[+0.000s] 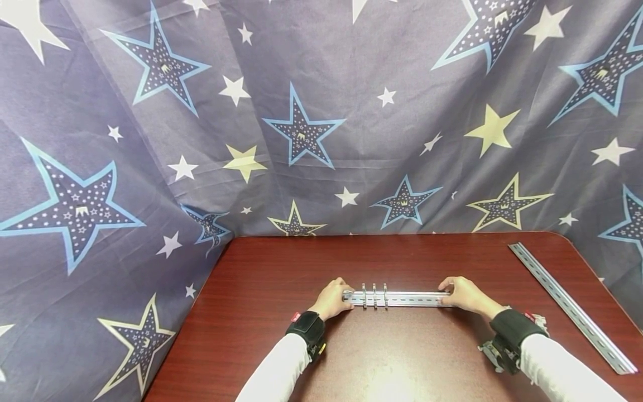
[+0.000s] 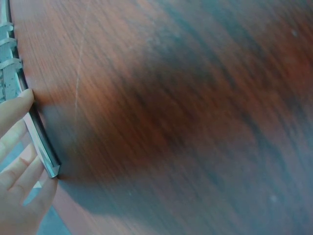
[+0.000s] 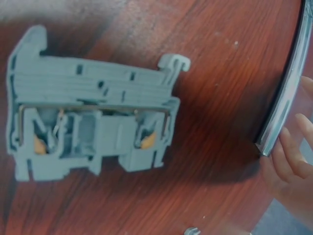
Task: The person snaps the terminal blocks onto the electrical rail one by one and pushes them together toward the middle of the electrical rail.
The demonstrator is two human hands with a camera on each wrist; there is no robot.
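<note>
Position: the rail (image 1: 414, 299) is over the middle of the table (image 1: 281, 257), roughly parallel to the far edge. Whether it rests on the surface or is slightly raised cannot be told.

Hands: the left hand (image 1: 331, 298) pinches the rail's left end, thumb on the near side. The right hand (image 1: 467, 295) pinches the right end between thumb and fingers. Three clips (image 1: 374, 296) sit across the rail, just beside the left hand.

Caution: tilting the rail could let the clips slide, if they are not locked; their seating is not clear. Unequal grip could swing one end out of line. Close to the clips, the left fingers could nudge the nearest.

Surroundings: a second rail (image 1: 572, 309) slants along the table's right edge, beginning near the far right corner. It is well apart from the right hand but could be struck by a wide sweep of that arm. In the right wrist view, a grey block (image 3: 110, 132) is near the camera; a low wrist could knock it. A small part (image 3: 191, 231), too cropped to identify, shows at the bottom. A curtain (image 1: 351, 139) hangs beyond the far edge and limits forward reach.
</note>
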